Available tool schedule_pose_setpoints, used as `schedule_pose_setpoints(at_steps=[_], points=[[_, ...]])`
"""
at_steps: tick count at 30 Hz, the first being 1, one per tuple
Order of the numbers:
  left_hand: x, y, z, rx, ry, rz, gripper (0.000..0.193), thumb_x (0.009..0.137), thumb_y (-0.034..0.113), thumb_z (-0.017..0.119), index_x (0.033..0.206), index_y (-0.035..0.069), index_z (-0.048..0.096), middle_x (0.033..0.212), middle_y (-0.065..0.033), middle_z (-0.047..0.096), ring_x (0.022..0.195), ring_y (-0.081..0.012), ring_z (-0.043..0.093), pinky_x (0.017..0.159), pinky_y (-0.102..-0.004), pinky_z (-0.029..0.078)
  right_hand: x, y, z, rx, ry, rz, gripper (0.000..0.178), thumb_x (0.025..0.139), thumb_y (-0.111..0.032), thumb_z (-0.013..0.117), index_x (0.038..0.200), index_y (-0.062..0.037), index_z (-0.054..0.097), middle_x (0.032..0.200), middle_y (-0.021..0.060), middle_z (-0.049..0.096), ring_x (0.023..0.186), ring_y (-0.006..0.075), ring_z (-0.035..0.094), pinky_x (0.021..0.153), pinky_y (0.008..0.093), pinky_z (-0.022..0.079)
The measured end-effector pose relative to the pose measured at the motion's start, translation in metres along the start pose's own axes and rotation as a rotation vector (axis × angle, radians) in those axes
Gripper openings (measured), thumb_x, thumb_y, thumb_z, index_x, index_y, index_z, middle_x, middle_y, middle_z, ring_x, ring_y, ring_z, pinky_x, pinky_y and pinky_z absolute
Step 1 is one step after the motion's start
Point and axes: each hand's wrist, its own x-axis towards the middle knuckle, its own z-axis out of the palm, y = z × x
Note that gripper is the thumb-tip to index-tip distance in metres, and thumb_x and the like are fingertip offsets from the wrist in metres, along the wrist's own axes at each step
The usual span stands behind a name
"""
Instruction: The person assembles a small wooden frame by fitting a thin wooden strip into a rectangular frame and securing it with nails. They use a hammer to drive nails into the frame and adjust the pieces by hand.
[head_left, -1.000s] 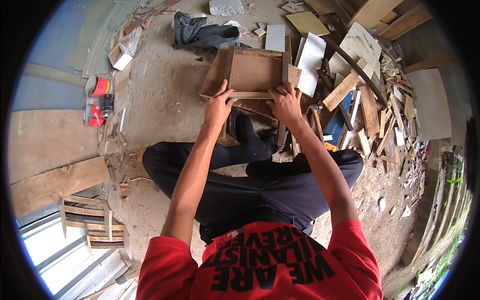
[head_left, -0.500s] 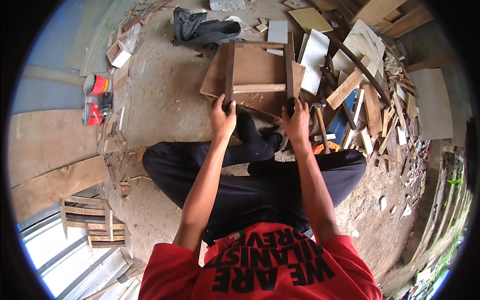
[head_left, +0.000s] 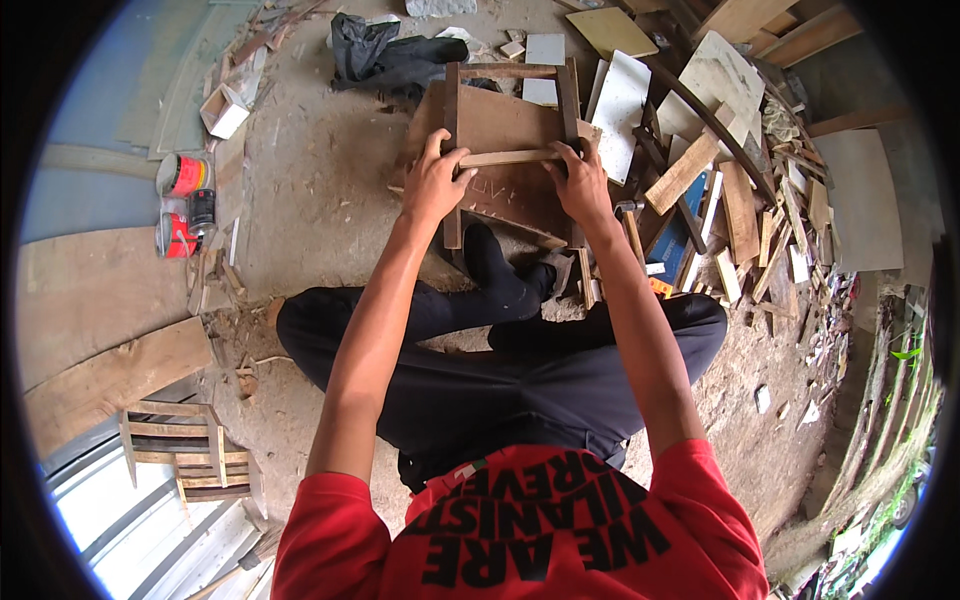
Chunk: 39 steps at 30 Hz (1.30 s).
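Note:
A small wooden frame (head_left: 569, 95) has two dark side bars joined by a far rail and a paler crossbar (head_left: 512, 158). It stands over or lies against a brown wooden board (head_left: 510, 122); the exact contact is hidden. My left hand (head_left: 436, 186) is closed around the left side bar, where the crossbar meets it, thumb toward the crossbar. At the crossbar's other end, my right hand (head_left: 582, 184) grips the right side bar. My dark-clad foot (head_left: 484, 250) rests just this side of the frame, near the lower end of its left bar.
Scrap wood (head_left: 742, 215) and white panels (head_left: 620, 115) are heaped at right. A hammer (head_left: 630, 225) lies beside the frame. Black plastic (head_left: 385, 58) sits at the far side, several paint cans (head_left: 182, 176) at left, and a slatted wooden piece (head_left: 185, 435) at lower left.
Both hands have moved away from me, from the near part of the side bars up to the crossbar. The frame has tilted, and its near bar ends now show.

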Motion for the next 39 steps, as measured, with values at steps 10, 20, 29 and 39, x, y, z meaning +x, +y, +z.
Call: schedule_pose_setpoints(at_steps=[10,20,29,39], points=[[-0.001,-0.001,0.009,0.061,0.039,0.088,0.031,0.091,0.019,0.072,0.116,0.001,0.068,0.138,-0.0172,0.048,0.118,-0.0389,0.058,0.096,-0.0476,0.05,0.002,-0.003,0.0,-0.048,0.002,-0.036,0.044,0.09,-0.03,0.074,0.129,-0.0118,0.063,0.138,0.0285,0.046,0.124,0.0458,0.052,0.099,0.0517,0.049],[0.0,-0.001,0.012,0.027,-0.002,0.149,0.03,0.094,0.012,0.067,0.118,-0.006,0.063,0.14,-0.0238,0.043,0.122,-0.0443,0.054,0.101,-0.0489,0.048,0.0,0.005,0.001,-0.025,-0.019,-0.064,0.045,0.088,-0.027,0.076,0.127,-0.009,0.063,0.136,0.0322,0.045,0.124,0.0498,0.05,0.1,0.0527,0.048],[0.002,-0.013,0.004,-0.118,-0.024,0.218,0.028,0.095,0.015,0.067,0.115,-0.004,0.065,0.14,-0.0204,0.046,0.12,-0.0439,0.056,0.097,-0.05,0.049,0.0,0.008,-0.003,-0.019,0.002,-0.126,0.042,0.086,-0.026,0.077,0.122,-0.0051,0.068,0.135,0.0355,0.045,0.123,0.0516,0.049,0.105,0.0503,0.046],[-0.017,0.02,0.004,0.164,-0.052,-0.016,0.039,0.099,0.019,0.059,0.134,0.001,0.06,0.156,-0.0098,0.043,0.116,-0.0337,0.064,0.094,-0.043,0.055,-0.007,0.001,-0.001,0.007,0.06,-0.086,0.041,0.086,-0.024,0.078,0.122,-0.0057,0.067,0.133,0.0316,0.051,0.122,0.0483,0.052,0.105,0.0491,0.045]])
